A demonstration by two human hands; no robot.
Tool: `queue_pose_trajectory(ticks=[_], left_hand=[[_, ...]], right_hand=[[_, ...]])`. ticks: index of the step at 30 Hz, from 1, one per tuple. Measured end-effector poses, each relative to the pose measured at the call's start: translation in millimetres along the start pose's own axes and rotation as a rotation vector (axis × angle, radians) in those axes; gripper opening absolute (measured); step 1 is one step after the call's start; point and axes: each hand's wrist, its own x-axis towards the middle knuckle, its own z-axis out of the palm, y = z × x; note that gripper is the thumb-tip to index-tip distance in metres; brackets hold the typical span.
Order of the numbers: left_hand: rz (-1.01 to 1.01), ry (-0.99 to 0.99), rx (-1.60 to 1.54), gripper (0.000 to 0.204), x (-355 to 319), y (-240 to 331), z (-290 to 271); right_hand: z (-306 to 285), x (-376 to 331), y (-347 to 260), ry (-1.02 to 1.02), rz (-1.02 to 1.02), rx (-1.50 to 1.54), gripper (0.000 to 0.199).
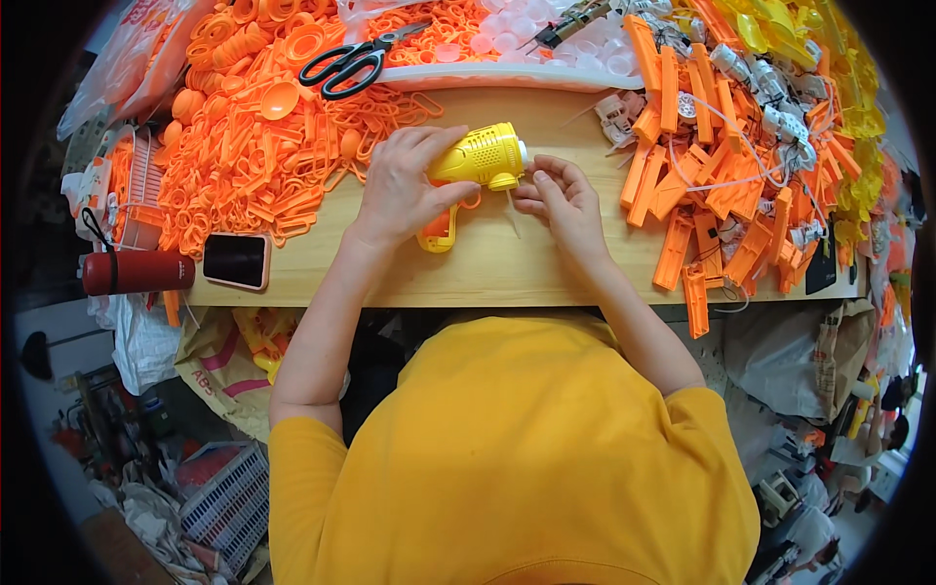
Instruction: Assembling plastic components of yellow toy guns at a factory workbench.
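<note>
left hand [398,190] grips yellow toy gun [475,161] | right hand [563,200] pinches at its muzzle | wooden table [507,268]

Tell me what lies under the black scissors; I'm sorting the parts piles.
The black scissors lie on top of a heap of orange plastic parts, their blades reaching the rim of a white tray. Whatever sits directly beneath the handles is covered.

Lighting: bright, even and diffuse from overhead, colours saturated, only soft short shadows beneath the hands on the worktop [546,278]. Glare: mild, on the glossy white tray rim [507,76]. Distortion: strong fisheye bending at the edges, black circular vignette; centre sharp, periphery softer.
</note>
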Motion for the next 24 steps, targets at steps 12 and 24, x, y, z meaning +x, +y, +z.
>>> queue_pose_trajectory(ticks=[12, 24], left_hand=[[-0.057, -0.118, -0.006, 0.062, 5.0, -2.6, 1.7], [-0.135, -0.125, 0.037, 0.063, 3.3, 12.6, 3.2]], right_hand=[[1.6, 2.9, -0.3, -0.006, 0.041, 0.011, 0.03], [5.8, 6.9, -4.2, 0.017, 0.053, 0.045, 0.034]])
